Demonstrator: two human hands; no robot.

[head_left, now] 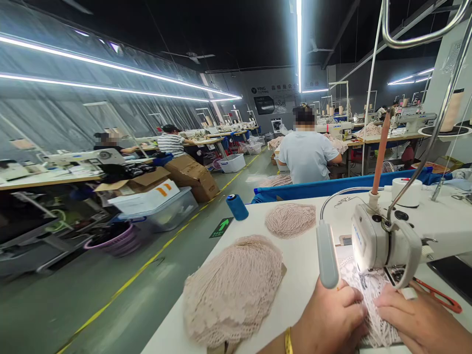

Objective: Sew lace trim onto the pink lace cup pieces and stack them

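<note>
My left hand, with a yellow band at the wrist, has its fingers curled down on a pale pink lace piece. From the other side my right hand presses its bunched fingers on the same lace. The lace runs under the head of a white sewing machine; the needle area is partly hidden. A grey lamp hangs just above my left hand. Beside my right hand lies an orange-handled tool, partly covered. To the left are a large lace pile and a smaller one.
A blue thread cone stands at the left edge of the white table. White thread sits behind the machine, and a dark flat object lies at right. Beyond a blue cloth a co-worker sits facing away.
</note>
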